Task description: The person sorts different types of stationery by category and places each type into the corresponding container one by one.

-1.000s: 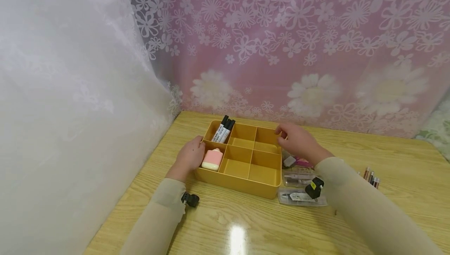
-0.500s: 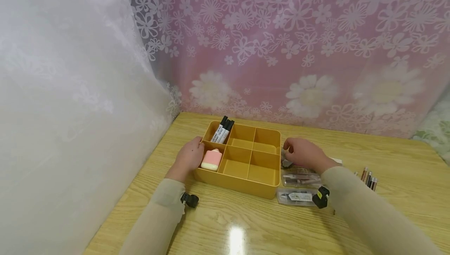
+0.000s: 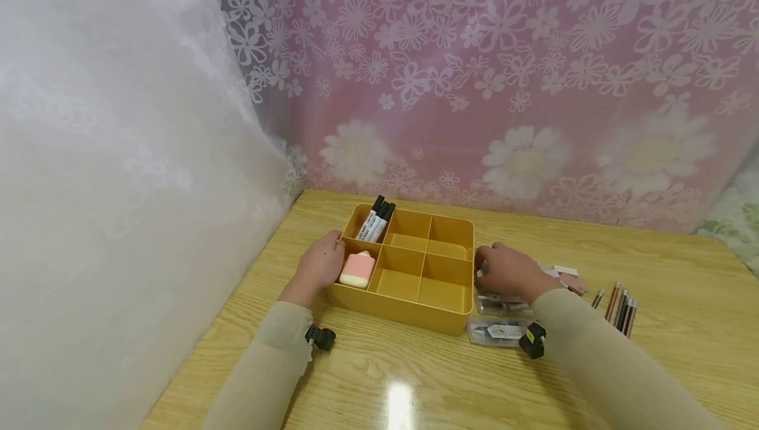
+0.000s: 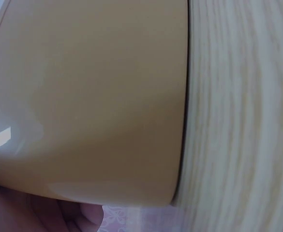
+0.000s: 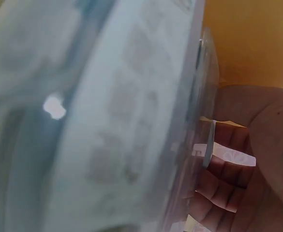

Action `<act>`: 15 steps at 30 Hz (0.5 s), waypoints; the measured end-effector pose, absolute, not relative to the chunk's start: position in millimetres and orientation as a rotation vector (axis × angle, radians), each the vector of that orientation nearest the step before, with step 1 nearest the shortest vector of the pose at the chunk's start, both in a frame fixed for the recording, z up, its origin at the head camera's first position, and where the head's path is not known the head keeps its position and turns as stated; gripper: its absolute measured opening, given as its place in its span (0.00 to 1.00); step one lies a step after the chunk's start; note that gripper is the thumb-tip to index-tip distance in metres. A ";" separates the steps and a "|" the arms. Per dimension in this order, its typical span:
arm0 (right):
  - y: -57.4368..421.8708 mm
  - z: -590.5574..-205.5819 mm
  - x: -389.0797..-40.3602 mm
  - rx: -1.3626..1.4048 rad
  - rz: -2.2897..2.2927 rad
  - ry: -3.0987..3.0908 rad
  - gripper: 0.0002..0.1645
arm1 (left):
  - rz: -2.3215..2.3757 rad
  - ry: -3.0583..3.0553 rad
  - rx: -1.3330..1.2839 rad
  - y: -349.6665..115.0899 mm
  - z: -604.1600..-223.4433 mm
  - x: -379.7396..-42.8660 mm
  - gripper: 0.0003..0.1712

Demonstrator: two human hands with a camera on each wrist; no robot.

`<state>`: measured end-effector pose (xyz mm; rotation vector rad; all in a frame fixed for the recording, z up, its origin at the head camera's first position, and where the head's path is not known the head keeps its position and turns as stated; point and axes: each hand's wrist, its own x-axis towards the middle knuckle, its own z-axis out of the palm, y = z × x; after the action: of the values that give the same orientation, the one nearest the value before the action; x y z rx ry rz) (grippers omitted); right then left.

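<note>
My left hand (image 3: 322, 260) grips the left wall of a yellow divided organizer box (image 3: 394, 315); its curled fingers (image 4: 85, 215) show past the wall in the left wrist view. Inside stand several black-capped markers (image 3: 375, 222) at the back left. A pink and cream bottle-shaped item (image 3: 358, 269) lies in the front left compartment. Just right of the box, my right hand (image 3: 510, 270) reaches down with bent fingers among small items. In the right wrist view, thumb (image 5: 238, 104) and fingers are partly behind a clear plastic case (image 5: 117, 125); I cannot tell what they hold.
Two clear plastic cases lie right of the box, a labelled front one (image 3: 501, 332) and another behind it (image 3: 504, 305). Farther right are several pencils (image 3: 621, 308) and small pink and white pieces (image 3: 572, 281). A floral curtain (image 3: 450, 87) hangs behind the wooden table (image 3: 367, 377).
My right hand has come away from the box's back right rim, moving right and down to the small items beside the box. My left hand stays at the left wall.
</note>
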<state>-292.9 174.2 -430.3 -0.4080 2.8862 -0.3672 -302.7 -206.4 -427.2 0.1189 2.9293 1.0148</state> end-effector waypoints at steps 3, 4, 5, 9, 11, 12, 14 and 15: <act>175.3 -431.1 -293.6 -0.399 -0.384 2.889 0.21 | 1.014 2.931 0.116 -206.4 -426.8 -302.7 0.27; 175.7 -431.6 -293.9 -0.399 -0.391 2.890 0.20 | 1.013 2.931 0.115 -206.4 -426.7 -302.5 0.27; 176.2 -432.4 -294.4 -0.399 -0.398 2.890 0.20 | 1.013 2.932 0.115 -206.4 -426.6 -302.3 0.27; 179.1 -436.1 -295.2 -0.384 -0.435 2.897 0.22 | 1.020 2.929 0.117 -206.0 -426.2 -301.2 0.27; 180.9 -438.0 -295.6 -0.370 -0.455 2.903 0.24 | 1.025 2.927 0.119 -205.5 -425.8 -300.9 0.27; 181.7 -438.4 -295.6 -0.367 -0.470 2.906 0.25 | 1.026 2.926 0.119 -205.3 -425.7 -300.8 0.27; 182.9 -438.0 -296.0 -0.364 -0.504 2.905 0.27 | 1.023 2.929 0.121 -205.0 -425.6 -300.9 0.27; 183.1 -437.1 -295.9 -0.361 -0.519 2.907 0.28 | 1.019 2.932 0.121 -205.0 -425.6 -301.0 0.27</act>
<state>-295.9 183.1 -437.1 -0.3608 2.9066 -0.5186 -301.0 -205.0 -425.6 0.1211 2.9317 1.0195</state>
